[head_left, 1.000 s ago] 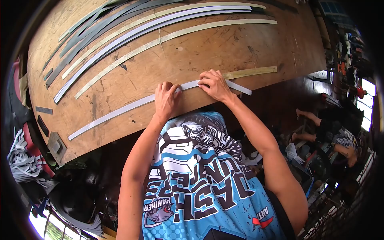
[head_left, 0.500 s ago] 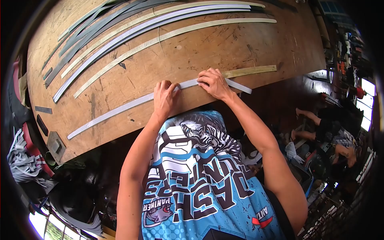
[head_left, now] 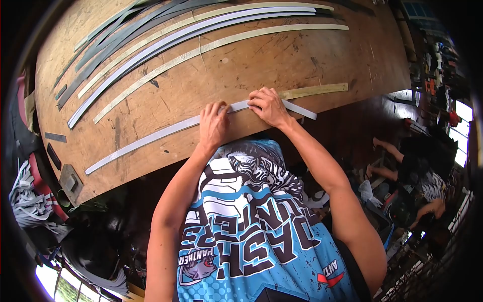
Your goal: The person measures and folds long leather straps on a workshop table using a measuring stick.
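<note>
A long pale grey-white strip (head_left: 146, 141) lies across the near part of the wooden table (head_left: 166, 103). My left hand (head_left: 215, 123) is closed on its middle stretch, fingers curled over the strip. A short way to the right, my right hand (head_left: 270, 106) pinches the same strip between thumb and fingers. Past that hand, the strip's right end (head_left: 302, 109) angles down over the table's edge. A yellowish strip (head_left: 319, 90) emerges from behind my right fingers and lies flat; its left end is hidden.
Several cream, white and dark grey strips (head_left: 151, 53) lie along the far side. A dark block (head_left: 71, 183) and small dark pieces (head_left: 54, 137) sit at the left corner. Bundled strips (head_left: 31, 196) hang at far left. Another person's legs (head_left: 387, 161) show at right.
My left hand has shifted a little to the right along the strip, nearer my right hand. The right hand stays in place. The other person's arm at right has moved.
</note>
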{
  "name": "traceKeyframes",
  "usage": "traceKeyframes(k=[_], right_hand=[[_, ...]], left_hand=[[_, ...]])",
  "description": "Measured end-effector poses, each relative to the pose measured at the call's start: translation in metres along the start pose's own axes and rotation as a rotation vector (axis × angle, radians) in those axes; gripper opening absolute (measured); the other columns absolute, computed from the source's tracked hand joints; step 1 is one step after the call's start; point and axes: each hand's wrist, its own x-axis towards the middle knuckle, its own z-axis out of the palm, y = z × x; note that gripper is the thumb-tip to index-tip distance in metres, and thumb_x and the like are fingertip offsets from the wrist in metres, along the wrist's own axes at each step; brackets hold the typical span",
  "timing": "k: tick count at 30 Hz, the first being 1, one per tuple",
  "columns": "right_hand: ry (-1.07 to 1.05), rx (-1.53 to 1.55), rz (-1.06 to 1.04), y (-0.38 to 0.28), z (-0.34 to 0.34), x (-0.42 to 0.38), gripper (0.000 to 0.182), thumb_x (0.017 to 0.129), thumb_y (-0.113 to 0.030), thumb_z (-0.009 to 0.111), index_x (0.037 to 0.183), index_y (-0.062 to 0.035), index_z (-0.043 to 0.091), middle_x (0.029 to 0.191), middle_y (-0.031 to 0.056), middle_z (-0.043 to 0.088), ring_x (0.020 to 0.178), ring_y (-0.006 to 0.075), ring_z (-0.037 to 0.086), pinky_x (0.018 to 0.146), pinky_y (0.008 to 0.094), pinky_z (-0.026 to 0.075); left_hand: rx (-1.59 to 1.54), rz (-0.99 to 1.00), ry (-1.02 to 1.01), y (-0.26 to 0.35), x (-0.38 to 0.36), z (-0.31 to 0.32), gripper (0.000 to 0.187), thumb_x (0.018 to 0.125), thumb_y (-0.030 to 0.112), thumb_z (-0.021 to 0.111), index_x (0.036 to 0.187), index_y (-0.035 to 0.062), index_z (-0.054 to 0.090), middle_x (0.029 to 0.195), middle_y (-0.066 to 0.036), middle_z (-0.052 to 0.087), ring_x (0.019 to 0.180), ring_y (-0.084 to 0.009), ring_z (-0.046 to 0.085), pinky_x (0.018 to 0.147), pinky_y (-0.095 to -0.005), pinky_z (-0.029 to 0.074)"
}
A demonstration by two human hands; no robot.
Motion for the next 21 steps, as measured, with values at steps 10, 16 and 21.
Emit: traceKeyframes(k=[10,16,21], right_hand=[[0.022,0.073,-0.007,0.004,0.002,-0.008,0.016,0.077,-0.018,0.075,0.09,-0.01,0.073,0.101,0.0022,0.064,0.098,0.0236,0.058,0.086,0.0383,0.044],[-0.095,0.276,0.234,0.033,-0.045,-0.018,0.02,0.081,-0.02,0.075,0.097,-0.0073,0.073,0.104,0.009,0.061,0.099,0.0304,0.062,0.088,0.0406,0.049],[-0.131,0.23,0.148,0.048,-0.064,-0.024,0.019,0.082,-0.022,0.075,0.095,-0.0074,0.074,0.1,0.0065,0.063,0.098,0.0289,0.061,0.087,0.0396,0.048]], left_hand=[[0.061,0.119,-0.102,0.026,-0.011,0.032,0.06,0.095,0.022,0.056,0.147,-0.0018,0.038,0.156,-0.016,0.034,0.148,-0.0321,0.026,0.122,-0.0467,0.017],[0.082,0.105,-0.12,0.024,-0.008,0.028,0.057,0.097,0.022,0.053,0.147,0.0011,0.039,0.156,-0.014,0.036,0.147,-0.0295,0.028,0.122,-0.0462,0.019],[0.062,0.062,0.175,0.026,0.002,0.041,0.028,0.09,0.016,0.066,0.115,0.0039,0.067,0.136,-0.009,0.059,0.133,-0.0288,0.047,0.111,-0.0441,0.034]])
